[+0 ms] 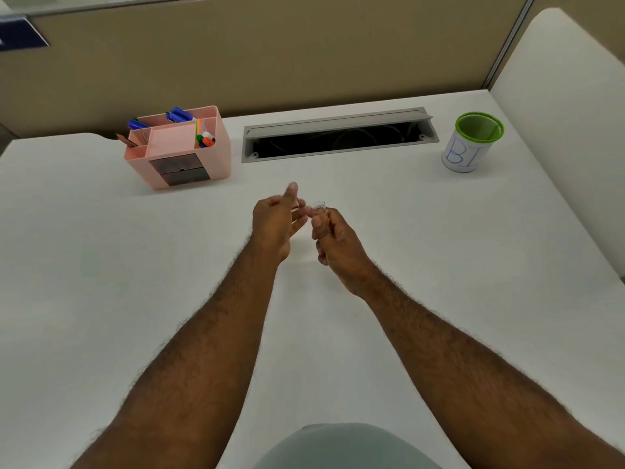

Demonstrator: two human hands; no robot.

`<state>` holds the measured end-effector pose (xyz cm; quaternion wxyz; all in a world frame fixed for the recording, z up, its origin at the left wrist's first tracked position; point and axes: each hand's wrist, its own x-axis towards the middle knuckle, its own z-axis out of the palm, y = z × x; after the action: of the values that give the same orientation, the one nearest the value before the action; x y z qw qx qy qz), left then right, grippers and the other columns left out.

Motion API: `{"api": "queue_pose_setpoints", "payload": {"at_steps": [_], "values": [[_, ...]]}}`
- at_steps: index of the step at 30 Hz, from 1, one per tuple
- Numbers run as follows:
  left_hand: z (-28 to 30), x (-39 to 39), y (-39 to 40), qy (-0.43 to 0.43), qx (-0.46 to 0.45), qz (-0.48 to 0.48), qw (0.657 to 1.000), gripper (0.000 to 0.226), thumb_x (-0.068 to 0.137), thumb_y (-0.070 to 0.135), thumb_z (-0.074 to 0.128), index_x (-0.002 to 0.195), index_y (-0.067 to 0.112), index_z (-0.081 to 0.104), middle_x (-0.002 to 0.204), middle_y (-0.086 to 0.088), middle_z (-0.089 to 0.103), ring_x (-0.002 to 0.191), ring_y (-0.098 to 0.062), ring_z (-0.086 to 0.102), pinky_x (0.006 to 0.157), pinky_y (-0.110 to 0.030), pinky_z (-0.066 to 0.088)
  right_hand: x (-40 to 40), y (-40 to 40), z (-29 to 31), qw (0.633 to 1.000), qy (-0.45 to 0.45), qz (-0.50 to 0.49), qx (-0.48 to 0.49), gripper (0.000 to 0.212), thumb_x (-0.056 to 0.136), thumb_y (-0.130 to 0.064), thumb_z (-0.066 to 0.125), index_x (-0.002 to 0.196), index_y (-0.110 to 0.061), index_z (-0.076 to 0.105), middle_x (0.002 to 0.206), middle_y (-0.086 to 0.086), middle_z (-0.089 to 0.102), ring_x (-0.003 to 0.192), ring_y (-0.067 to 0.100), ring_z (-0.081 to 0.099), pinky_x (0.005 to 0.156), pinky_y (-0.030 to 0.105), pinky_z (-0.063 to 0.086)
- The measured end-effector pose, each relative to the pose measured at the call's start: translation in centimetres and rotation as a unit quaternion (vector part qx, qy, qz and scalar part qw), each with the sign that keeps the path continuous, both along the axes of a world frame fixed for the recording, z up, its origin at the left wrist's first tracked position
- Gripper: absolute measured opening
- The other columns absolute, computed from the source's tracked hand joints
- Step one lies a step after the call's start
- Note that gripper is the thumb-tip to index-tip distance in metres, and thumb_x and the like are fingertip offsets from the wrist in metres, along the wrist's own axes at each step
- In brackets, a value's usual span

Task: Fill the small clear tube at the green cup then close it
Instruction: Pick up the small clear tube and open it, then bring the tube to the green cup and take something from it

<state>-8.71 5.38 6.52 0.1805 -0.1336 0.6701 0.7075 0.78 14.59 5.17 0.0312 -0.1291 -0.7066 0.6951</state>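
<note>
My right hand [333, 236] holds a small clear tube [319, 207] upright between thumb and fingers above the middle of the white desk [101, 248]; only the tube's open top shows above my fingers. My left hand [275, 221] is just left of it, fingers loosely curled and thumb raised, with something small and pale pinched at the fingertips that I cannot make out. The green-rimmed cup [473, 142], wrapped in white paper with blue letters, stands at the far right of the desk, well away from both hands.
A pink desk organiser [179, 148] with pens and markers stands at the back left. A grey open cable slot [338, 137] is set into the desk at the back centre. A beige partition rises behind, a white panel on the right.
</note>
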Motion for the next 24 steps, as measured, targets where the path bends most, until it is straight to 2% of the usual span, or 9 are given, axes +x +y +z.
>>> {"api": "queue_pose_setpoints", "payload": {"at_steps": [3,6,8,10,13,15,17,20,24], "values": [[-1.8,0.1,-0.8,0.099,-0.225,-0.018,0.969,0.041,0.077,0.036,0.077,0.094,0.009,0.052,0.092,-0.011,0.07,0.071,-0.018,0.071,0.065,-0.031,0.058,-0.6,1.2,-0.3,1.0,-0.006,-0.026,0.014,0.037,0.099,-0.046,0.038,0.127,-0.024,0.049,0.09,-0.02,0.051,0.076,0.0,0.047,0.072,0.023,0.042],[-3.7,0.4,-1.6,0.158,-0.339,-0.076,0.924,0.039,0.074,0.034,0.079,0.089,0.01,0.051,0.086,-0.009,0.067,0.074,-0.024,0.065,0.063,-0.029,0.047,-1.3,2.5,-0.6,0.998,-0.022,-0.057,0.007,0.037,0.1,-0.047,0.033,0.121,-0.02,0.048,0.085,-0.01,0.047,0.072,0.01,0.042,0.066,0.029,0.041],[-4.8,0.4,-2.0,0.179,-0.367,-0.096,0.908,0.032,0.077,0.031,0.076,0.089,0.01,0.054,0.086,-0.011,0.067,0.077,-0.027,0.061,0.065,-0.029,0.043,-1.9,3.5,-0.7,0.997,-0.018,-0.071,0.002,0.034,0.102,-0.044,0.03,0.119,-0.02,0.047,0.085,-0.005,0.045,0.07,0.011,0.042,0.06,0.026,0.042],[-5.6,0.4,-2.1,0.202,-0.399,-0.124,0.886,0.024,0.081,0.028,0.071,0.091,0.01,0.061,0.09,-0.011,0.068,0.084,-0.028,0.062,0.068,-0.029,0.041,-2.4,4.6,-0.7,0.996,-0.012,-0.083,0.004,0.033,0.102,-0.041,0.031,0.125,-0.022,0.046,0.087,-0.004,0.047,0.07,0.01,0.045,0.058,0.023,0.044],[-6.1,0.5,-2.1,0.203,-0.427,-0.149,0.868,0.025,0.087,0.024,0.064,0.106,0.008,0.062,0.102,-0.014,0.067,0.098,-0.031,0.061,0.077,-0.033,0.044,-3.3,6.4,-0.6,0.994,-0.006,-0.106,0.012,0.034,0.103,-0.037,0.033,0.13,-0.019,0.044,0.092,-0.005,0.05,0.075,0.011,0.049,0.06,0.023,0.046],[-5.8,0.5,-1.9,0.193,-0.404,-0.137,0.883,0.026,0.087,0.016,0.061,0.109,0.007,0.051,0.098,-0.012,0.07,0.094,-0.029,0.063,0.078,-0.038,0.048,-3.9,7.7,-0.4,0.992,0.001,-0.127,0.015,0.034,0.103,-0.034,0.034,0.131,-0.017,0.045,0.094,-0.005,0.052,0.077,0.011,0.052,0.062,0.024,0.046],[-5.6,0.3,-1.6,0.192,-0.396,-0.138,0.887,0.015,0.086,0.008,0.052,0.098,0.008,0.043,0.089,-0.009,0.072,0.086,-0.026,0.065,0.072,-0.038,0.05,-4.6,9.0,0.0,0.988,0.011,-0.154,0.014,0.031,0.102,-0.032,0.037,0.128,-0.018,0.048,0.093,-0.005,0.053,0.076,0.011,0.053,0.061,0.024,0.046],[-5.4,-0.4,-1.4,0.197,-0.426,-0.166,0.867,0.008,0.083,0.004,0.047,0.089,0.01,0.046,0.083,-0.004,0.07,0.08,-0.022,0.064,0.064,-0.032,0.045,-5.7,11.3,0.5,0.981,0.026,-0.191,0.022,0.028,0.102,-0.029,0.039,0.124,-0.017,0.051,0.091,-0.005,0.054,0.074,0.011,0.053,0.059,0.024,0.045],[-5.9,-0.9,-1.2,0.225,-0.447,-0.19,0.844,0.01,0.085,0.007,0.057,0.095,0.009,0.058,0.092,-0.006,0.059,0.081,-0.021,0.057,0.069,-0.032,0.043,-6.6,15.0,1.6,0.958,0.065,-0.276,0.04,0.023,0.1,-0.028,0.045,0.116,-0.017,0.057,0.084,-0.007,0.055,0.064,0.008,0.051,0.053,0.021,0.044]]}}
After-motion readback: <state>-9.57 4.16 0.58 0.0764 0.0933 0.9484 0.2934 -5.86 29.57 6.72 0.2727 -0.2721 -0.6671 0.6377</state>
